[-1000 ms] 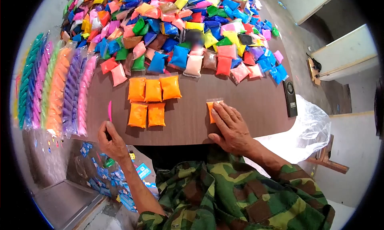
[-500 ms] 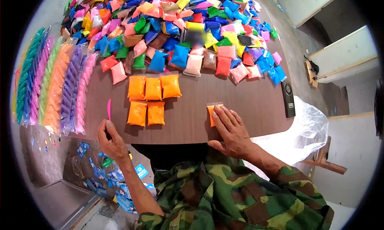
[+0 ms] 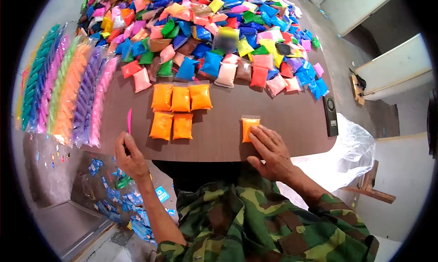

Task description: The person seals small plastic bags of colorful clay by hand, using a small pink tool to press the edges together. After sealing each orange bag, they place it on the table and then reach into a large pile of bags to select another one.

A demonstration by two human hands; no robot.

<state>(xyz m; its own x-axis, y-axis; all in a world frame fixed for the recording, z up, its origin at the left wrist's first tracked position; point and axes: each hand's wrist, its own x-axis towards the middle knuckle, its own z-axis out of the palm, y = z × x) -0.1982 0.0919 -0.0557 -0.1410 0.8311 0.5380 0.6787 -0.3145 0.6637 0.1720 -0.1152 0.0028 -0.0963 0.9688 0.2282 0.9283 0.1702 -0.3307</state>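
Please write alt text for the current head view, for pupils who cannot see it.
A right hand touches a small orange plastic packet on a brown table; the left hand appears to pinch a thin pink strip. Five more orange packets lie between the hands, with a heap of multicoloured packets beyond.

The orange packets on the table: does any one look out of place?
Only a single orange packet stands out: partly covered by the right hand, it lies apart from the five grouped packets, which sit in two rows.
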